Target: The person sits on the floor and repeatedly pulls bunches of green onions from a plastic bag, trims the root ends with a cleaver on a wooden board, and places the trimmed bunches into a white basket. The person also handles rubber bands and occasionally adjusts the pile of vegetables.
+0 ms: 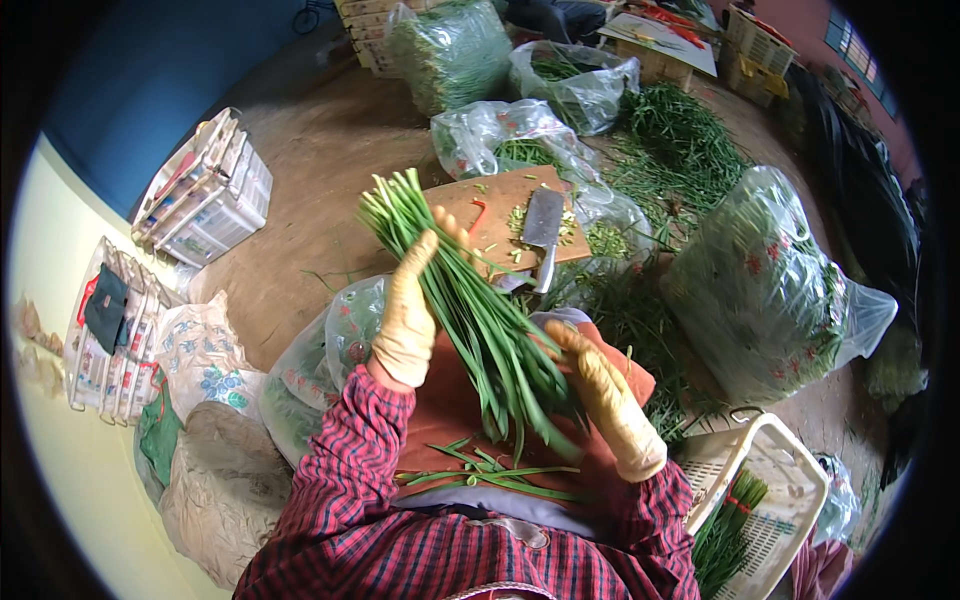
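Note:
A thick bunch of green garlic chives [480, 322] slants across my lap, its pale cut ends up and to the left. My left hand [409, 315], in a cream rubber glove, grips the bunch near those ends. At the leafy side my gloved right hand [604, 390] is held with its fingers against or just beside the leaves; contact is hard to tell. Loose chive leaves [487, 476] lie on the reddish-brown cloth [442, 420] over my lap. Beyond the bunch, a cleaver [544, 217] rests on a wooden board [457, 199] among chopped stem ends and a red strip [478, 215].
To my right stands a white plastic basket [806, 480] holding a red-banded chive bundle [724, 529]. Behind it is a full plastic bag [757, 300]. A heap of loose greens [679, 135] covers the floor ahead. White crates [210, 195] and sacks [225, 480] line the left side.

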### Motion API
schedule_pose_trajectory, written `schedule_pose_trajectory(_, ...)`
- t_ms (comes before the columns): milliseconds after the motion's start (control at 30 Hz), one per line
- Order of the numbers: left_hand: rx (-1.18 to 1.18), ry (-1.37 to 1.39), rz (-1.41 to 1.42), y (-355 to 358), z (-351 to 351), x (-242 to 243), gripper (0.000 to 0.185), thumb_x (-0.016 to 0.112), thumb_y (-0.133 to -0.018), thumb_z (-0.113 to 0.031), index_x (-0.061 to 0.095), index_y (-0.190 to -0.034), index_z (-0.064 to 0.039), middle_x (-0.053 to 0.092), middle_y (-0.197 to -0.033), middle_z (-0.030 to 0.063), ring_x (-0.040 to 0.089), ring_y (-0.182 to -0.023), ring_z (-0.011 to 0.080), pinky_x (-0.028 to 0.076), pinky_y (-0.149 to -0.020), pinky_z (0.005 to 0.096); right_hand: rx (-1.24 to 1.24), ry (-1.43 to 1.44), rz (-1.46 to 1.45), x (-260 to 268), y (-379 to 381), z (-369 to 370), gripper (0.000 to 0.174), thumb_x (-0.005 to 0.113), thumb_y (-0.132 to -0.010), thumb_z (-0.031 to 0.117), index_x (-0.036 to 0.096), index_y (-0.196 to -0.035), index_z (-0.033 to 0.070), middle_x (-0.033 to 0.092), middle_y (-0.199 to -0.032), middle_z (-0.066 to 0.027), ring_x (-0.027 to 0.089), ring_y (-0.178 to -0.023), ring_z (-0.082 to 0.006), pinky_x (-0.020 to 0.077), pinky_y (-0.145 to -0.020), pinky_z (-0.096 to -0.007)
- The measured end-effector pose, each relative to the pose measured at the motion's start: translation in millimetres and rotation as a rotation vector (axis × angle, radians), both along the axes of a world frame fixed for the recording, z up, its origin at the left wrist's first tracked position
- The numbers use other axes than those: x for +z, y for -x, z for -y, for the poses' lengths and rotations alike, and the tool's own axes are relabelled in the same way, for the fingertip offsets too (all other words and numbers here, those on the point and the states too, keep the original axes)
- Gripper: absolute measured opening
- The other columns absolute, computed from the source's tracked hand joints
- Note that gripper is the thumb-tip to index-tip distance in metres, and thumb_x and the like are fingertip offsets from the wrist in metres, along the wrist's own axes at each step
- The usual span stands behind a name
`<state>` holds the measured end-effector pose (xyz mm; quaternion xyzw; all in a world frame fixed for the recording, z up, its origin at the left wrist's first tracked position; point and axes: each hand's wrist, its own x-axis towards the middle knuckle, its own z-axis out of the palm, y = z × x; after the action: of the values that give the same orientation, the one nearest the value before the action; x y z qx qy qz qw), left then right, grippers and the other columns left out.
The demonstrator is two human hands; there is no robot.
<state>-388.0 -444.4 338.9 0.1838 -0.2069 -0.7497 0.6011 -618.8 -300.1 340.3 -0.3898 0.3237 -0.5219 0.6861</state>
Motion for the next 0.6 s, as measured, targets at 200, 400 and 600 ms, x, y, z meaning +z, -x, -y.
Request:
schedule_pose_trajectory(200,0.286,0.039,0.096,-42.4,44.1,-9.4,0.029,0.070,-0.094,-0.015,0.063,-0.121,-0.011,0.067,-0.117,-0.0001,0.064,-0.110,0.0181,0.054,-0.093,0.0410,-0.141,-0.190,0.083,-30.0,23.4,-4.9,0.073,0.050,-0.099,0.056,0.041,-0.147,0.002,0.061,-0.134,-0.0150,0.068,-0.099,-0.0236,0.0544,-0.087,-0.0355)
schedule_pose_trajectory(400,0.364,-0.015,0.033,-61.7,48.1,-10.8,0.019,0.068,-0.095,-0.015,0.065,-0.114,-0.009,0.068,-0.103,-0.0002,0.066,-0.098,0.0150,0.055,-0.091,0.0353,-0.415,-0.113,0.122,-36.8,38.0,-4.7,0.061,0.053,-0.102,0.047,0.048,-0.139,-0.002,0.064,-0.122,-0.0134,0.068,-0.096,-0.0210,0.0530,-0.085,-0.0324)
schedule_pose_trajectory(600,0.043,0.098,-0.510,-81.9,45.8,-0.7,0.034,0.059,-0.101,-0.015,0.053,-0.133,-0.004,0.061,-0.094,-0.0010,0.058,-0.083,0.0108,0.051,-0.085,0.0290,-0.400,-0.112,0.144,-36.2,35.2,-8.9,0.059,0.053,-0.102,0.046,0.051,-0.136,-0.002,0.066,-0.118,-0.0121,0.068,-0.093,-0.0198,0.0531,-0.084,-0.0313)
